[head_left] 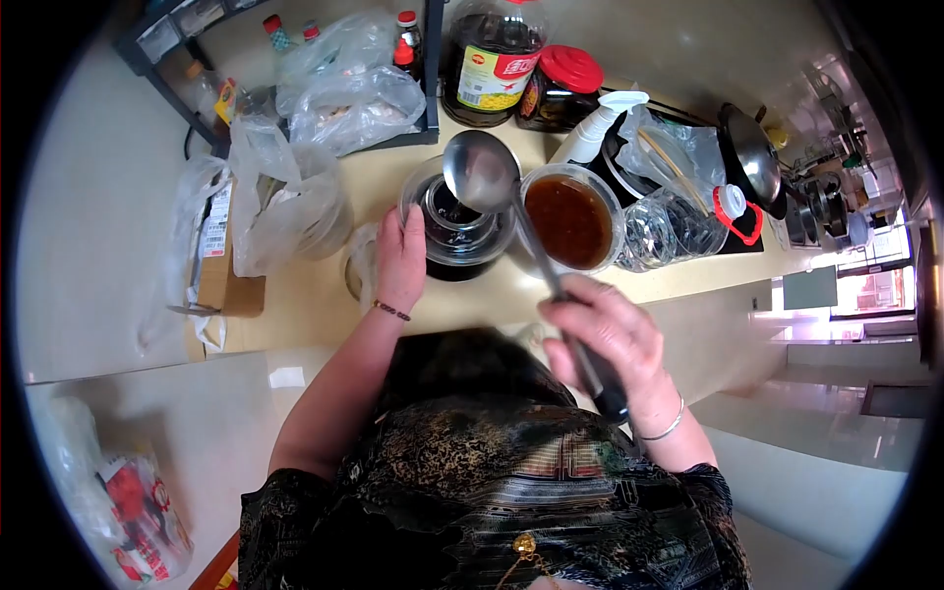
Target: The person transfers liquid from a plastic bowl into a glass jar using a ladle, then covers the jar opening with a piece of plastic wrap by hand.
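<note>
Right hand (615, 339): closing around the dark handle of a steel ladle (480, 175); wearing a bangle at the wrist.
Left hand (401, 261): reaching forward and touching the left side of a clear round container (460, 258); wearing a beaded bracelet; gripping the wall or merely resting against it, cannot tell which.
Steel ladle: slanting forward and leftward from the right hand, passing beside the left edge of a tub of red-brown liquid (617, 218), ending with its bowl over the far right part of the clear container; touching that rim or hanging above it, cannot tell.
Clear container: standing on the pale counter (492, 307), just right of the left hand, well forward and left of the right hand.
Tub: standing right beside the clear container, lying ahead of the right hand and apart from it.
Right of the tub: showing a clear plastic jug (669, 231), pointing its white cap and red handle rightward.
Behind the tub: standing near it, a white spray bottle (595, 128); farther back, a red-lidded jar (562, 93) and a big yellow-labelled jar (497, 74).
Left side: spreading beyond the left hand, a translucent plastic bag (275, 202) beside a cardboard box (234, 280).
</note>
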Tool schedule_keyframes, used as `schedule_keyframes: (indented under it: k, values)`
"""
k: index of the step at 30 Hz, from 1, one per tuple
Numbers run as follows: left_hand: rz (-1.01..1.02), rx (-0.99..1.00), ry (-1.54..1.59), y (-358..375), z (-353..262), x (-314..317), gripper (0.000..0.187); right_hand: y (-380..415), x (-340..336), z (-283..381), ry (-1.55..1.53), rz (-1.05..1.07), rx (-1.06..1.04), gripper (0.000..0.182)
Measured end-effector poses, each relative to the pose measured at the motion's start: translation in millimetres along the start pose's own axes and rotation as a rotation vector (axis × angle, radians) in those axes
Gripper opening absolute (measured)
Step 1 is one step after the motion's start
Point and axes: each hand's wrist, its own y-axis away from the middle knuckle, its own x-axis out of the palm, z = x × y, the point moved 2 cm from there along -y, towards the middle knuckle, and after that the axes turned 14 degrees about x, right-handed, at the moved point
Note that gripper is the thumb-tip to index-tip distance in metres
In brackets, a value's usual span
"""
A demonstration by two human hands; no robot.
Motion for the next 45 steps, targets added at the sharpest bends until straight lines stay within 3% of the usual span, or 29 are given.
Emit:
schedule_keyframes:
  k: [5,8,11,15,19,21,26,33,42,45]
  values:
    - [-0.005,0.032,0.011,0.1,4.6,0.9,0.043,14.4,9.3,-2.9,0.055,0.023,-0.061,0.027]
    - [0.000,0.046,0.031,0.1,5.8,0.9,0.043,19.7,6.0,-12.3,-0.079,-0.070,0.061,0.026]
    - [-0.007,0.060,0.006,-0.1,3.2,0.2,0.045,31.0,4.1,-25.4,-0.585,-0.247,0.456,0.020]
    - [0.005,0.040,-0.001,0.0,0.3,-0.6,0.046,37.2,-11.8,-56.8,-1.104,-0.514,0.628,0.023]
    - [-0.014,0.003,-0.007,-0.3,-5.6,-0.4,0.044,50.4,-21.4,-73.4,-0.950,-0.592,0.691,0.024]
    - [-0.009,0.013,0.028,-0.7,-4.9,0.5,0.043,56.0,-22.2,-70.5,-0.513,-0.490,0.727,0.021]
    - [-0.008,0.049,0.066,-0.7,-2.0,0.7,0.040,56.5,-8.0,-60.8,-0.216,-0.359,0.639,0.019]
    - [-0.001,0.097,0.026,-0.8,6.1,0.3,0.041,56.1,4.8,-63.8,-0.080,-0.323,0.488,0.022]
    - [0.002,0.083,0.033,-0.8,1.4,-0.2,0.040,58.3,11.8,-65.8,-0.052,-0.312,0.522,0.022]
    - [0.011,0.088,0.028,-1.1,1.7,-0.3,0.039,61.3,12.8,-68.4,-0.205,-0.302,0.660,0.020]
